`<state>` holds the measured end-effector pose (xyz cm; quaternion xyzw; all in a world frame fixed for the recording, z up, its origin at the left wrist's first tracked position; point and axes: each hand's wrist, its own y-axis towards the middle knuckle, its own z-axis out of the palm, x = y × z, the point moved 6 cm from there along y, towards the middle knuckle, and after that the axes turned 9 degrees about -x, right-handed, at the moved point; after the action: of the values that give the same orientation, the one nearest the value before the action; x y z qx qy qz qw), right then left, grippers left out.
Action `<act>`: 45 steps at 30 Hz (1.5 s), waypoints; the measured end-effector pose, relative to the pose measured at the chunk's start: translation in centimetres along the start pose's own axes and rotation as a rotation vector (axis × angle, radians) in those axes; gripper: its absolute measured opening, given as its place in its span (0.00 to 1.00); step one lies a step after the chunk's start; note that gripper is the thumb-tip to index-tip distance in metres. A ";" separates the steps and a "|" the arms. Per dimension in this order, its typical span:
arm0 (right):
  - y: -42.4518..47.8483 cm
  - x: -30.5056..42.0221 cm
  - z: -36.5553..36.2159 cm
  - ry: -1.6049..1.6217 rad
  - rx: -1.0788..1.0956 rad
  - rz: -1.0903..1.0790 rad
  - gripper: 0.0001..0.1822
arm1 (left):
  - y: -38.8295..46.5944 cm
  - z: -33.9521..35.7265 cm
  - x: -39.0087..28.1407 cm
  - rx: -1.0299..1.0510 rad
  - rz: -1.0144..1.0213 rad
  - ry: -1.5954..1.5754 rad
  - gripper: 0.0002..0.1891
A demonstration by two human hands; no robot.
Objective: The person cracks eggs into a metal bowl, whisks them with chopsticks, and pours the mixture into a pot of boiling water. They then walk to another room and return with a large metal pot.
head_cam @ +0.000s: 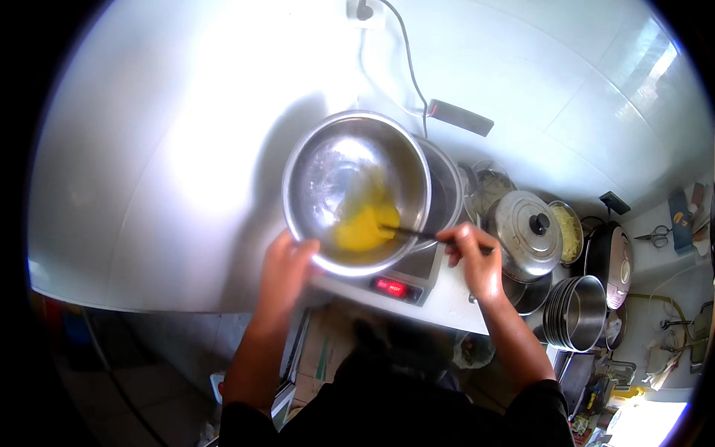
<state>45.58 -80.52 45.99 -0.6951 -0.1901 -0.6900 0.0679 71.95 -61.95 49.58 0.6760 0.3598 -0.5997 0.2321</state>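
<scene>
A wide stainless steel bowl (321, 167) is held tilted above an induction cooktop (422, 268) by my left hand (287, 262), whose thumb lies over the near-left rim. Yellow liquid (366, 226), which looks like beaten egg, pools in the bowl's lower part and is blurred by motion. My right hand (472, 251) grips dark chopsticks (419, 232) or a similar thin utensil, with the tips in the yellow liquid. Partly hidden behind the bowl, a metal pot (447, 173) stands on the cooktop. The cooktop's red display is lit.
To the right stand a lidded aluminium pot (522, 232), a bowl of pale shreds (567, 232), a stack of steel bowls (575, 313) and a rice cooker (611, 262). Scissors (656, 236) hang on the wall. A cable (410, 61) runs down the white wall behind the cooktop.
</scene>
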 end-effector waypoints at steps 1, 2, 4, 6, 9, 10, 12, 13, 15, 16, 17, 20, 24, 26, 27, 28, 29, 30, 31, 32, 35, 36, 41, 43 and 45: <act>0.4 -1.5 -0.3 0.086 -0.108 0.057 0.24 | 0.7 0.2 0.0 0.001 0.021 0.002 0.17; 0.8 -3.4 -0.2 0.178 -0.211 0.114 0.23 | 1.3 0.2 0.0 -0.002 0.043 0.007 0.17; 0.3 -5.3 1.4 0.044 0.031 0.068 0.24 | 2.2 1.6 -0.9 0.013 0.091 0.033 0.16; 0.1 -5.4 1.8 0.175 0.032 0.144 0.24 | 2.6 2.2 -0.2 0.010 0.129 0.157 0.16; 2.5 -8.8 0.9 0.241 -0.170 0.140 0.24 | 4.1 3.1 0.6 -0.015 0.164 0.157 0.15; 2.1 -9.8 1.6 0.230 -0.016 0.194 0.23 | 4.7 3.8 0.7 0.002 0.193 0.147 0.15; 1.3 -8.3 2.1 0.218 0.055 0.246 0.23 | 4.4 3.5 1.6 0.000 0.209 0.155 0.15; 2.4 -8.8 1.5 0.345 -0.074 0.246 0.23 | 4.3 3.4 1.9 -0.018 0.191 0.152 0.15; 3.2 -10.6 -0.1 0.380 -0.206 0.200 0.24 | 4.0 4.2 2.4 -0.032 0.170 0.127 0.14; 2.9 -11.4 -0.2 0.332 -0.106 0.229 0.24 | 3.8 4.7 2.5 -0.031 0.184 0.135 0.14; 2.2 -11.0 0.6 0.286 0.003 0.269 0.25 | 3.4 4.7 2.7 -0.039 0.187 0.148 0.14; 3.8 -11.5 0.0 0.472 -0.126 0.291 0.25 | 3.4 4.5 3.7 -0.068 0.185 0.126 0.14; 3.0 -11.4 1.4 0.318 0.043 0.319 0.24 | 3.6 4.5 3.4 -0.052 0.203 0.185 0.14; 4.3 -11.8 1.2 0.465 -0.041 0.348 0.23 | 3.5 4.4 3.0 -0.083 0.218 0.132 0.10; 4.5 -12.5 1.2 0.405 -0.061 0.331 0.23 | 3.8 4.4 2.7 -0.095 0.231 0.101 0.09; 4.7 -12.9 1.2 0.344 -0.082 0.315 0.23 | 4.3 4.6 2.6 -0.072 0.243 0.110 0.10; 4.7 -12.5 1.6 0.320 -0.035 0.330 0.22 | 4.7 4.6 2.8 -0.053 0.251 0.124 0.13; 4.4 -11.6 2.2 0.297 0.019 0.354 0.22 | 5.0 4.3 3.1 -0.039 0.249 0.143 0.15; 4.3 -11.3 2.8 0.273 0.072 0.378 0.22 | 5.4 3.8 3.5 -0.042 0.227 0.153 0.16; 5.6 -11.7 2.0 0.434 -0.036 0.368 0.22 | 6.3 3.9 3.5 -0.029 0.217 0.151 0.17; 6.9 -11.4 4.8 0.370 -0.097 0.368 0.21 | 9.6 2.3 1.9 -0.002 0.236 0.155 0.18; 6.6 -10.5 5.4 0.348 -0.030 0.386 0.21 | 9.6 2.2 1.8 -0.007 0.243 0.163 0.19; 6.8 -11.4 5.7 0.405 -0.043 0.424 0.20 | 10.1 2.6 0.8 0.001 0.234 0.150 0.20; 7.3 -10.3 5.6 0.457 -0.071 0.394 0.21 | 10.2 2.4 0.6 -0.007 0.229 0.159 0.20; 8.3 -10.4 4.7 0.602 -0.205 0.337 0.21 | 10.5 2.6 0.2 -0.002 0.214 0.187 0.20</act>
<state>53.21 -88.25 36.95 -0.4854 0.0259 -0.8585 0.1634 78.30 -70.50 47.69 0.7633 0.3062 -0.5055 0.2608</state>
